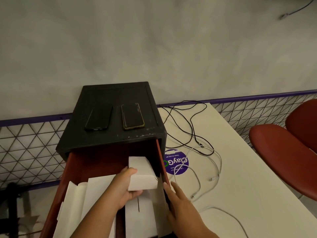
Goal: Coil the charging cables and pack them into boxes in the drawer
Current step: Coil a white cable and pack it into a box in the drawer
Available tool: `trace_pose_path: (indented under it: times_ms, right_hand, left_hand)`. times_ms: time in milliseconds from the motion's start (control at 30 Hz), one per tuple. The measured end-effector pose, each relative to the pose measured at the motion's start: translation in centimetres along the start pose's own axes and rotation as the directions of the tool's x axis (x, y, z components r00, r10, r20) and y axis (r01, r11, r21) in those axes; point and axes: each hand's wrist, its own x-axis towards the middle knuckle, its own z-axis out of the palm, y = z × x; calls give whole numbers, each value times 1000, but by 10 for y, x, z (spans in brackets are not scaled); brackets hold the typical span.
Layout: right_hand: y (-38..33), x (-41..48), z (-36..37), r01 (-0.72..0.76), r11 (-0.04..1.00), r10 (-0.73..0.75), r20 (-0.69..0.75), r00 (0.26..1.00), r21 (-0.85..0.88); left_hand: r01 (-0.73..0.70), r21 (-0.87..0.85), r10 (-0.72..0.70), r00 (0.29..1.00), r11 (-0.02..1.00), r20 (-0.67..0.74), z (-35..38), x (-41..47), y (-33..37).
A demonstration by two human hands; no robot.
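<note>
Two hands | left hand (125,186) grasps box (143,180), right hand (178,200) fingers (174,187) released | risk: box slips, one-handed grip.

Two smartphones (98,119) on one black cabinet (109,93); at least three white boxes (142,182) in one open drawer (75,162). At 3 o'clock: one black cable (192,127), one purple sticker (178,167), one red chair (283,152); white cables (214,207), number unclear.
</note>
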Motion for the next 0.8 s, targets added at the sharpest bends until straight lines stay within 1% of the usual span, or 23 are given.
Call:
trace_pose_path:
  times_ms: [67,133,200,300,333,400,433,533,600,667,733,767,800]
  right_hand:
    - [4,1,4,0,998,-2,34,999,69]
    - [5,1,5,-17,995,13,39,999,103]
    - [5,1,4,-40,993,33,63,997,113]
    - [5,0,-2,-58,988,43,107,993,142]
    - [5,0,-4,-68,986,49,126,991,153]
    - [5,0,-7,-79,981,50,160,986,176]
    - [6,1,-8,-86,976,49,182,982,198]
    - [11,-1,-8,-102,956,37,232,972,276]
    - [19,-2,-2,-78,943,-6,251,968,324]
    - [26,-2,3,-69,946,-31,300,953,317]
    - [30,-3,4,-129,943,20,335,942,305]
    - [31,-2,4,-152,928,28,342,939,341]
    - [32,-1,5,-216,887,68,348,935,408]
  left_hand:
    - [-2,99,5,1000,995,-31,5,13,6]
    - [-24,180,29,999,983,-22,9,25,12]
    - [-41,239,32,999,970,41,13,35,17]
    - [-96,317,42,984,943,174,16,53,20]
    - [-127,376,61,981,918,183,17,59,20]
    - [-180,569,127,983,803,132,20,73,20]
    - [-181,647,162,983,741,90,21,79,20]
    - [-144,777,253,967,613,-20,22,95,19]
    - [-145,825,309,950,546,-37,19,100,18]
    - [-169,839,377,925,516,-45,18,101,18]
    - [-175,835,432,898,522,-82,17,100,19]
    - [-176,832,449,888,526,-96,18,99,19]
    - [-178,830,460,882,529,-104,18,98,20]
